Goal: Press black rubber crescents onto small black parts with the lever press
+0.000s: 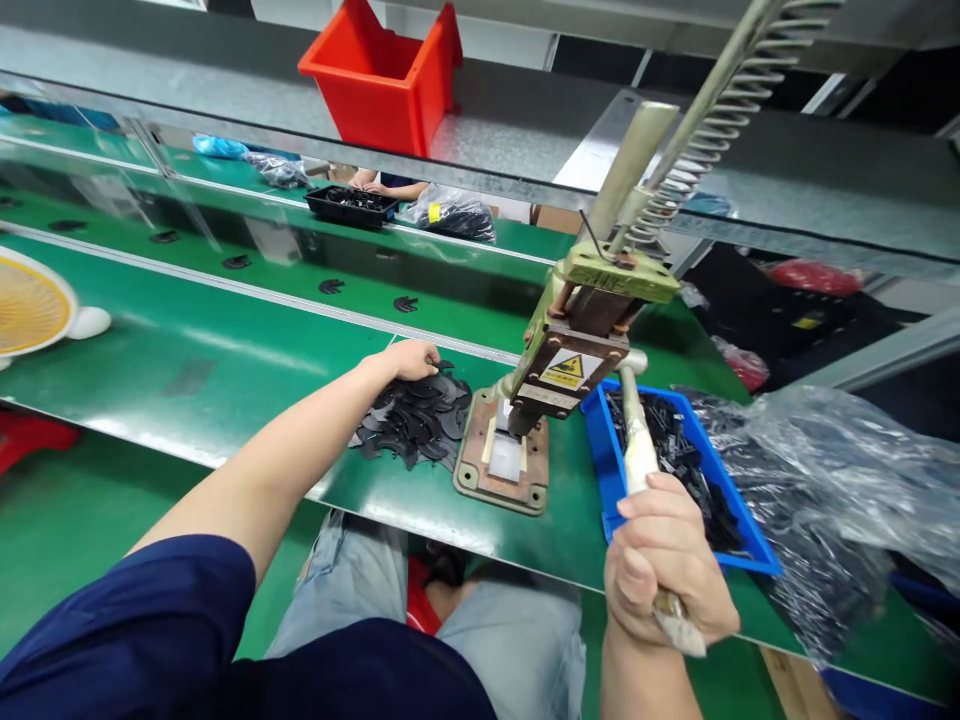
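Fingers [429, 352] on flat black parts [416, 415], right hand [664, 565] gripping press lever [637, 450]

The person's left hand [409, 358] lay far out to the left, palm down with the fingers curled and resting on what was beneath them. Its bare forearm stretched straight from a dark blue short sleeve [127, 630] at the near left, running diagonally up and to the right. The right hand [664, 565] sat near and to the right, closed in a tight fist with the knuckles turned to the left and the thumb on top, clamped round a pale, cloth-wrapped lever handle [641, 455]. Its wrist rose nearly upright from the near edge.
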Motion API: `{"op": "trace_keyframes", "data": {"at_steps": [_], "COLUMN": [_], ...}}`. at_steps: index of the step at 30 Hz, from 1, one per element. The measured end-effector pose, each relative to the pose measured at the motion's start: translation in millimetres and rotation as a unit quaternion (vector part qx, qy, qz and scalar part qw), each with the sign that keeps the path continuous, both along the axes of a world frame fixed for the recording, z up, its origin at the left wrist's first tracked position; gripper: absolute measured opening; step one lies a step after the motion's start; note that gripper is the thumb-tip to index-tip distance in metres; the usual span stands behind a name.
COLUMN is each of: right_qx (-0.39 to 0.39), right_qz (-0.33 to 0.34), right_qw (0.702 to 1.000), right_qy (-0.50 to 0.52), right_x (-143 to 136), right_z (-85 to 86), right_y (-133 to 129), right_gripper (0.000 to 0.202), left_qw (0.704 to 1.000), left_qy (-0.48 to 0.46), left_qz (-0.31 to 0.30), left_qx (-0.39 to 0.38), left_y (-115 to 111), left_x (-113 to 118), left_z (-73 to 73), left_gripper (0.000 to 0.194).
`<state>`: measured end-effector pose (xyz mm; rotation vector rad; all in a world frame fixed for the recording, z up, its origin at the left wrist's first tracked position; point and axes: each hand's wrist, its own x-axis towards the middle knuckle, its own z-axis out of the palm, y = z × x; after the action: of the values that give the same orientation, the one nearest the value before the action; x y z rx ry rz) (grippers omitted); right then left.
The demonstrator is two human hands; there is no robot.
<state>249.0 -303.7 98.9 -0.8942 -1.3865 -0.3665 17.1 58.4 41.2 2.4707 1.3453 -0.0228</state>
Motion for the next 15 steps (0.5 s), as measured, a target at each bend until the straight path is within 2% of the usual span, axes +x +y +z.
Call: {"op": "trace_keyframes", "data": {"at_steps": [2, 5, 10, 15], "right_qx": [-0.001, 0.004, -0.005, -0.003], "right_qz": [-0.004, -0.003, -0.007, -0.007], "right_qw": [1.000, 1.000, 1.000, 1.000], "right_qy": [0.002, 0.005, 0.008, 0.010], "right_x": [0, 0, -1, -1], "right_z": [0.1, 0.3, 0.0, 0.1], "right_y": [0, 0, -1, -2], "right_gripper": [0.028, 0.028, 0.025, 0.026], "left_qw": [1.000, 0.999, 0.997, 0.996], "left_qy": [0.013, 0.036, 0.076, 0.078], "left_qz": [-0.017, -0.004, 0.010, -0.003], "left_qx": [0.015, 0.028, -0.009, -0.030], "left_y": [5, 11, 26, 28], "left_x": [6, 19, 41, 51], "left_z": [-1.5, -6.2, -13.9, -13.4], "left_gripper": [0.043, 0.052, 0.057, 0.060]}}
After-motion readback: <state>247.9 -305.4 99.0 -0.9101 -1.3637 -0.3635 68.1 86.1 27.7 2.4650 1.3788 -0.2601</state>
